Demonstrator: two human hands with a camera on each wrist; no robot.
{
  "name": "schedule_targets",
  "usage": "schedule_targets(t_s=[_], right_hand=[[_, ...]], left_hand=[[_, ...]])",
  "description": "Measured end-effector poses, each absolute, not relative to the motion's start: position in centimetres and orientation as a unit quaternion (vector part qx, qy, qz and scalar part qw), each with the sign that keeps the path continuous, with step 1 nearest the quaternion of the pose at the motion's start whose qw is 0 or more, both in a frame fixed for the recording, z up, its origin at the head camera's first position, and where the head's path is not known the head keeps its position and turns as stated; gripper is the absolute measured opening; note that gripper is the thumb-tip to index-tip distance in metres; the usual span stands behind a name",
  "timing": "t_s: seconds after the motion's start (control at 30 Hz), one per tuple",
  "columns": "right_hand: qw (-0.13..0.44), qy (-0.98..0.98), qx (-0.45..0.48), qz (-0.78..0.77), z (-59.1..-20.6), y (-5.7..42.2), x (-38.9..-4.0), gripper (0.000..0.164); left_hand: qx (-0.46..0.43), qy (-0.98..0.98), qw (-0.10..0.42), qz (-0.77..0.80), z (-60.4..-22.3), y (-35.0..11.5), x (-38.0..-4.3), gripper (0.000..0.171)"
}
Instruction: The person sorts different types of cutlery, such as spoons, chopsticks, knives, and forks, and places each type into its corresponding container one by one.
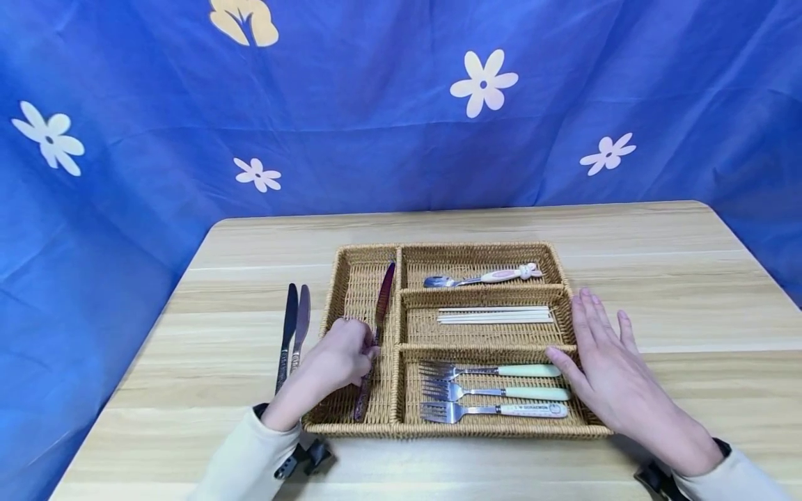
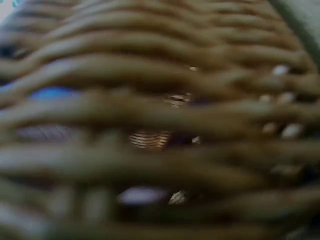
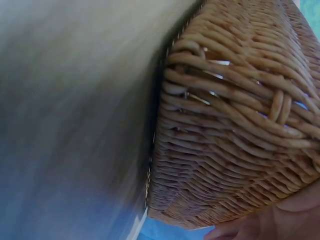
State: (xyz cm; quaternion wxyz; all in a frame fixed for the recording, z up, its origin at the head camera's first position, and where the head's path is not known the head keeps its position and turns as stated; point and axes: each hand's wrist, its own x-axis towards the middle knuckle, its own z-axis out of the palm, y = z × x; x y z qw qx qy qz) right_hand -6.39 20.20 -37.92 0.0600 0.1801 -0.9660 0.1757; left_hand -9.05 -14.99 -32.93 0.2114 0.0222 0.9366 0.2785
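In the head view, a wicker cutlery tray with several compartments lies on the table. My left hand is inside its long left compartment, with fingers curled at the handle of a dark reddish table knife. The knife lies lengthwise, blade pointing away from me; my fingers hide part of its handle. With extended fingers, my right hand rests against the tray's right side, thumb over the rim. Blurred wicker fills the left wrist view. The right wrist view has the tray's woven corner and part of my right hand.
Two more table knives lie on the table left of the tray, partly behind my left forearm. The tray's right compartments hold a rabbit-handled spoon, white chopsticks and three forks. A blue flowered cloth hangs behind the table.
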Motion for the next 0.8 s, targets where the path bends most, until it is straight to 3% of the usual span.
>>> schedule_targets(t_s=[0.17,0.3,0.47,0.63,0.8], right_hand=[[0.056,-0.966,0.179,0.178,-37.9,20.1,-6.4,0.078],[0.058,-0.966,0.177,0.18,-37.9,20.1,-6.5,0.079],[0.057,-0.966,0.173,0.183,-37.9,20.2,-6.4,0.079],[0.055,-0.966,0.173,0.185,-37.9,20.2,-6.4,0.079],[0.053,-0.965,0.176,0.186,-37.8,20.2,-6.4,0.079]], left_hand=[[0.007,0.929,0.238,0.284,-33.5,-14.9,-9.3,0.021],[-0.001,0.927,0.243,0.286,-33.6,-14.9,-9.4,0.016],[-0.006,0.92,0.239,0.312,-33.7,-14.8,-9.3,0.023],[0.014,0.922,0.187,0.338,-33.1,-15.1,-9.1,0.021],[0.044,0.908,0.104,0.403,-31.2,-16.9,-9.1,0.03]])
